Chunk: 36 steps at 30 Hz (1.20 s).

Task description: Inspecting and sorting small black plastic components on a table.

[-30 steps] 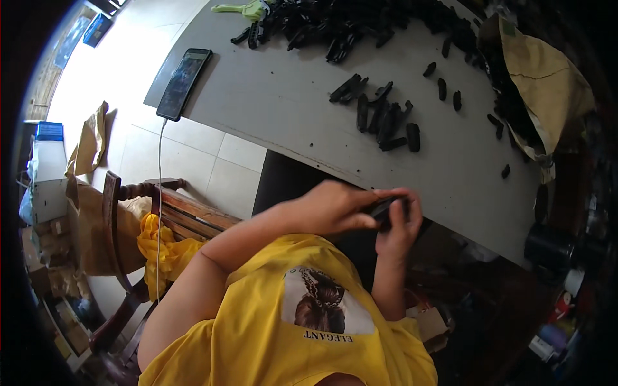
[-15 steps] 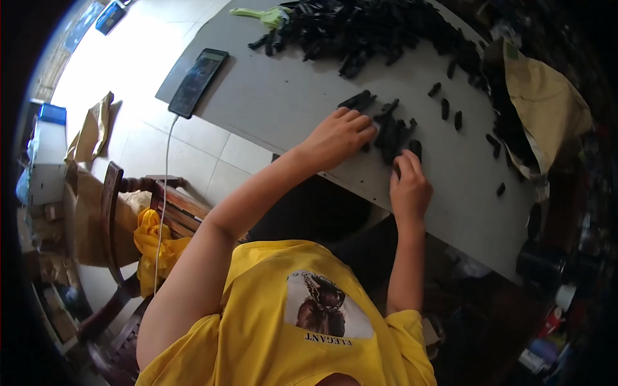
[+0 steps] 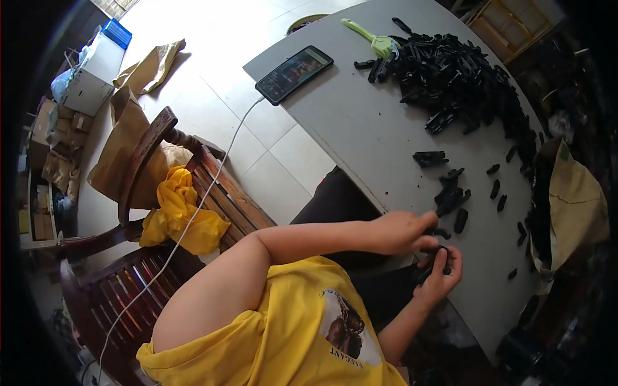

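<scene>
My right hand [image 3: 441, 275], near the table's front edge, closes its fingers and thumb around a small dark piece [image 3: 424, 275]. Close by on its upper left is my left hand [image 3: 400, 233], with fingers bent and fingertips drawn together. A curved black piece [image 3: 440, 233] shows at those fingertips; what they grip is partly hidden. Just beyond both hands lies a small group of long black plastic pieces [image 3: 452, 198], with a short rounded one [image 3: 461, 220] beside it. A further black piece [image 3: 430, 158] rests apart, farther back.
A large heap of black pieces [image 3: 450, 80] covers the table's far side, with a green-handled scoop [image 3: 380, 44] at its left. A phone [image 3: 295, 74] on a white cable lies at the left edge. An open brown paper bag [image 3: 573, 206] stands right; a wooden chair [image 3: 219, 183] is left.
The view has swung, shifting the table rightward. My hands have left the small group of pieces and come together nearer my body, the right now closed around a dark piece.
</scene>
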Motion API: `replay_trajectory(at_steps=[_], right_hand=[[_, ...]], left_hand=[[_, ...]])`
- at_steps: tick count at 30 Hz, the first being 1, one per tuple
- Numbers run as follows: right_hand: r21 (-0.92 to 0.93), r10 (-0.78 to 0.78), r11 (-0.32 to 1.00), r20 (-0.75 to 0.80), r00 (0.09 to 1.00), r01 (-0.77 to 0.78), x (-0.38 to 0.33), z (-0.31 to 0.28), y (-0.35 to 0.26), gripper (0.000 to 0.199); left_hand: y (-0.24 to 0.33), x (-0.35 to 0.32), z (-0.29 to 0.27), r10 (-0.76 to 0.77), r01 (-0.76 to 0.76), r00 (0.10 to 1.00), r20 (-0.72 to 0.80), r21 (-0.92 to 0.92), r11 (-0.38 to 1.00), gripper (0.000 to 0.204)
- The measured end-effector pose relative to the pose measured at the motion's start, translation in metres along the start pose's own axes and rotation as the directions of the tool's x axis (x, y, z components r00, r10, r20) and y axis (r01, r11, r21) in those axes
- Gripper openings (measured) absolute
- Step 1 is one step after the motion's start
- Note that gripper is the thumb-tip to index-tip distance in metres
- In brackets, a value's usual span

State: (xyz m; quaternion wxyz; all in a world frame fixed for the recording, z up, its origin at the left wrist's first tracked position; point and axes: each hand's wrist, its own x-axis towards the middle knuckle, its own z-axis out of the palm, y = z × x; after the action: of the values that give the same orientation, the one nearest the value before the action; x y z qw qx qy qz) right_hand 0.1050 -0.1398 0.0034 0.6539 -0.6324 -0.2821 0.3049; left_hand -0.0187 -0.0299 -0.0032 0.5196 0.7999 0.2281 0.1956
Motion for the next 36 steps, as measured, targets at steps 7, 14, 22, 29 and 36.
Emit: replay_trajectory(at_steps=[7,14,22,29,36], right_hand=[[-0.177,-0.152,0.972,0.041,0.988,0.157,-0.006,0.003,0.002,0.015],[0.030,-0.030,0.999,0.003,1.000,0.030,-0.015,0.013,-0.012,0.033],[0.090,0.144,0.980,0.295,0.945,-0.178,-0.025,0.007,0.009,0.026],[0.008,0.215,0.976,0.141,0.966,-0.218,-0.044,-0.005,0.032,0.018],[-0.052,0.269,0.962,0.016,0.963,-0.268,-0.046,-0.018,0.041,0.020]], left_hand=[[0.007,-0.011,0.004,0.129,-0.124,0.989,0.069,-0.079,0.989,0.027],[0.005,-0.020,-0.001,0.208,-0.195,0.975,0.081,-0.151,0.969,0.022],[-0.005,-0.050,-0.005,0.119,-0.093,0.983,0.143,-0.178,0.980,0.023],[-0.077,-0.070,-0.134,0.299,0.181,0.738,-0.605,0.604,0.776,0.020],[-0.116,-0.093,-0.200,0.098,0.611,0.686,-0.721,0.644,0.460,0.025]])
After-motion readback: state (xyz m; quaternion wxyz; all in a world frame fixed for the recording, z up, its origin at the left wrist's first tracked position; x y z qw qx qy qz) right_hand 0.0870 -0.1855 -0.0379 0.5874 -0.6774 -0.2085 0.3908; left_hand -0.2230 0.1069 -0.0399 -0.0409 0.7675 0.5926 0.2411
